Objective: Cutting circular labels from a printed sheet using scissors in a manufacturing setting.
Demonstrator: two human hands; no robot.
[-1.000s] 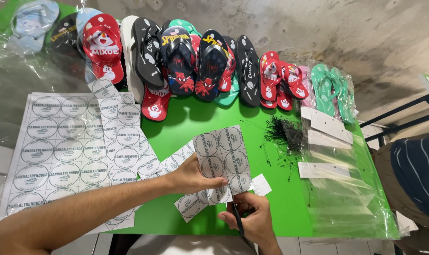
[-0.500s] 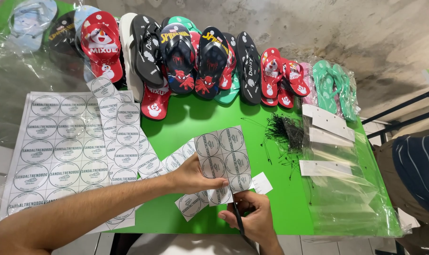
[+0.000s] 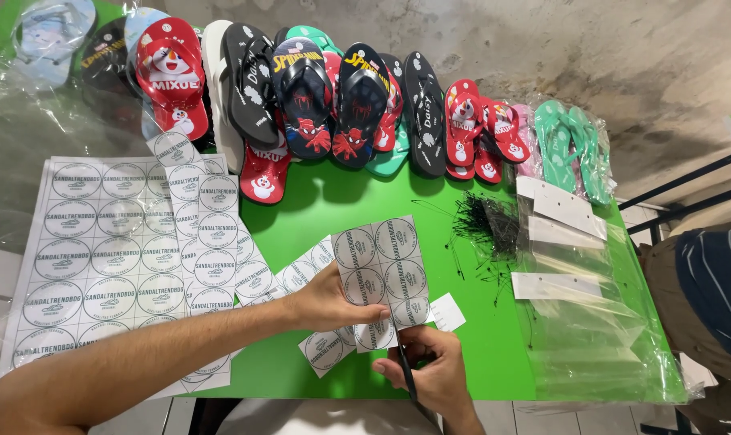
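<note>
Two hands cut a sheet of round stickers over a green bench.

The left hand (image 3: 329,302) was curled, with its thumb and fingers pinching the small sticker sheet (image 3: 380,270) and holding it up just above the bench (image 3: 478,346). The right hand (image 3: 426,370) was closed around the handles of dark scissors (image 3: 407,379), and the blades touched the bottom edge of the sheet. Cut sticker strips (image 3: 305,274) lay under the left hand. A big sticker sheet (image 3: 100,258) lay flat at the left. Flip-flops (image 3: 333,101) sat in a row at the back. Thin black ties (image 3: 486,225) were piled near clear plastic bags (image 3: 591,322) on the right.
</note>
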